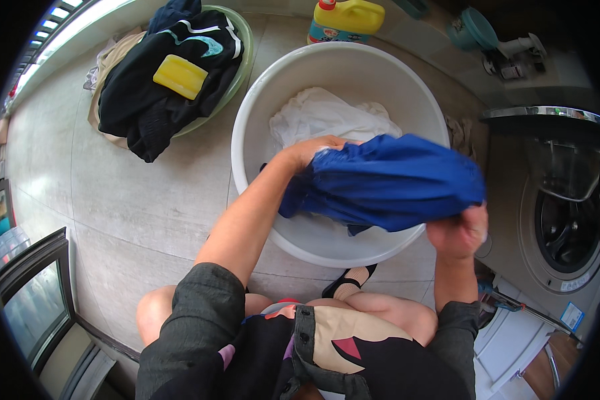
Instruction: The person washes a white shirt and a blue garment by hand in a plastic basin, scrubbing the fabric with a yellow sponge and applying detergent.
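Note:
A blue garment stretches between my two hands above a large white plastic basin. My left hand grips its left part, where whitish suds show on the cloth. At the garment's lower right end, my right hand holds the fabric near the basin's rim; this hand is slightly blurred. Wet white cloth lies inside the basin, partly hidden behind the blue garment.
A green basin at upper left holds black clothing topped by a yellow soap bar. Behind the white basin stands a yellow jug. A front-loading washing machine with its door open is at right. A framed glass panel stands lower left.

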`<state>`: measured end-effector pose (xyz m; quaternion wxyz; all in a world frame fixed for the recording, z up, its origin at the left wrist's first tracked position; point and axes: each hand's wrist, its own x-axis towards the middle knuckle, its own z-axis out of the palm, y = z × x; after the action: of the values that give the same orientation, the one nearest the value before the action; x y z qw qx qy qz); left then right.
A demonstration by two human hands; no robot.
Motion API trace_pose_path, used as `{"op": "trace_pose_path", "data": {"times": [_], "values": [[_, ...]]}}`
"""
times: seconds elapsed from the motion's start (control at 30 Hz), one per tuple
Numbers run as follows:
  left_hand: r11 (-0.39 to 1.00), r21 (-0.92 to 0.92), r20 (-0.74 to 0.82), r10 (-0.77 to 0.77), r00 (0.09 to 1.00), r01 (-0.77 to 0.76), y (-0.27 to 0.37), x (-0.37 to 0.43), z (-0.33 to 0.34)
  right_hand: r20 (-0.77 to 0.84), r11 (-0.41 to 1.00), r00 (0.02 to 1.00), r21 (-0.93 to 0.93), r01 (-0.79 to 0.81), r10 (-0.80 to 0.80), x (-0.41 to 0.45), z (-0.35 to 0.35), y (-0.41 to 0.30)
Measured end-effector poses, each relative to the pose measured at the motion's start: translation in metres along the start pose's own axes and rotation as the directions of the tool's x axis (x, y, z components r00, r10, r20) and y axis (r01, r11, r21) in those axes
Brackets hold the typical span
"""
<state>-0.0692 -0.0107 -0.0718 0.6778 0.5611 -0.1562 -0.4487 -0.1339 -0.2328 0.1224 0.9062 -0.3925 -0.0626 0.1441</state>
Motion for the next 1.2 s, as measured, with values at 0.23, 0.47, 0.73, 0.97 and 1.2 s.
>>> {"op": "trace_pose_path", "data": {"times": [0.23, 0.47, 0.73, 0.97, 1.2], "values": [[0.863, -0.484, -0.105, -0.223, 0.969, 0.146, 0.055, -0.003, 0.047, 0.018, 0.975, 0.978, 0.084, 0.204, -0.206, 0.036, 0.004, -0.053], [0.937, -0.330, 0.071, 0.143, 0.987, -0.112, 0.031, -0.001, 0.049, -0.319, 0.985, 0.935, 0.018, 0.170, -0.156, 0.064, -0.050, -0.046], [0.923, -0.368, -0.366, -0.033, 0.930, -0.113, 0.015, 0.015, 0.075, -0.162, 0.569, 0.916, -0.818, 0.083, -0.367, 0.052, -0.107, 0.007], [0.543, -0.765, -0.449, -0.065, 0.891, -0.345, 0.055, 0.027, 0.080, -0.178, 0.804, 0.980, -0.568, -0.173, 0.086, -0.008, -0.133, 0.055], [0.338, -0.846, -0.474, -0.122, 0.872, -0.413, 0.060, 0.035, 0.078, -0.219, 0.520, 0.942, -0.790, -0.324, 0.253, 0.005, -0.107, 0.077]]}}
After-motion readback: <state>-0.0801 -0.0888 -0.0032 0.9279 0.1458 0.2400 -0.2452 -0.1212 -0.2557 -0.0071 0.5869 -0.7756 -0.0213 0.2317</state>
